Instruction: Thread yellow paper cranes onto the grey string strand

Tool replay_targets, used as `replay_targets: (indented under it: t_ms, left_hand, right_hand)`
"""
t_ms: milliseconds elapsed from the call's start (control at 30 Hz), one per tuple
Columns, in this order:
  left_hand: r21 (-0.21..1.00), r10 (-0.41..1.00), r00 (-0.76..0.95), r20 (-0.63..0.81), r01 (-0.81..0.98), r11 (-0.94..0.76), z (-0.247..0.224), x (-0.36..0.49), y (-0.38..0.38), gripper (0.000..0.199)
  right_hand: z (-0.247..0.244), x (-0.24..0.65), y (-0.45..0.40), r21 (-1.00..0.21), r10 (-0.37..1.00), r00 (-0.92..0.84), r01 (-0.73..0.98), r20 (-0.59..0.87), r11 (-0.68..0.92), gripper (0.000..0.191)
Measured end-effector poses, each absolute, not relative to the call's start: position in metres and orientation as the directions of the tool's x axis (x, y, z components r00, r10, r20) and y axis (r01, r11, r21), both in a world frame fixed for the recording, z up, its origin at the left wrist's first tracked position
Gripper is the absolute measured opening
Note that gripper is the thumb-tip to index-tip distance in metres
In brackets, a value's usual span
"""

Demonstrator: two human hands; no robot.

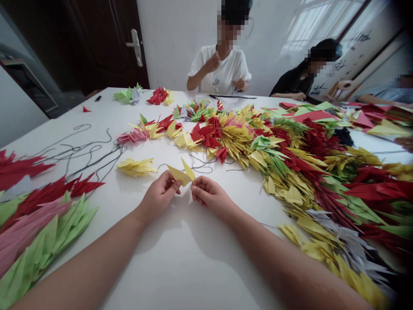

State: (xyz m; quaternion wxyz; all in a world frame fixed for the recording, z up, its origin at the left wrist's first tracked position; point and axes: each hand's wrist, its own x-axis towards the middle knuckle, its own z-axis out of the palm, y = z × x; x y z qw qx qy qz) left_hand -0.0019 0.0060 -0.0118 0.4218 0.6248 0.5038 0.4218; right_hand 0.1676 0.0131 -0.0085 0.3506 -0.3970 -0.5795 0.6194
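Observation:
Between my hands, above the white table (pixel 155 267), is a yellow folded paper crane (pixel 180 175) with pointed tips. My left hand (pixel 161 189) pinches its left side between thumb and fingers. On the other side, the closed fingers of my right hand (pixel 208 193) grip its right end. A bunch of yellow folded paper cranes (pixel 136 167) lies just beyond my left hand, and a dark thread (pixel 163 165) runs from it toward the crane I hold. Whether that thread passes through the held crane I cannot make out.
A large heap of coloured paper cranes (pixel 290 168) spreads along the right. Strung red, pink and green bunches (pixel 48 241) lie at left, with loose black threads (pixel 87 150) behind. Across the table sit a person in white (pixel 222 73) and one in black (pixel 290 82).

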Motion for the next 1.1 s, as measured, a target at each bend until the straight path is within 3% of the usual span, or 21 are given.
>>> replay_targets:
  t_ms: [1100]
  left_hand:
    - [0.956, 0.981, 0.185, 0.066, 0.268, -0.115, -0.0182, -0.0026, 0.0083, 0.034]
  right_hand:
    - [-0.0121, 0.1676, 0.0138, -0.996, 0.870, -0.486, 0.049, -0.088, -0.073, 0.021]
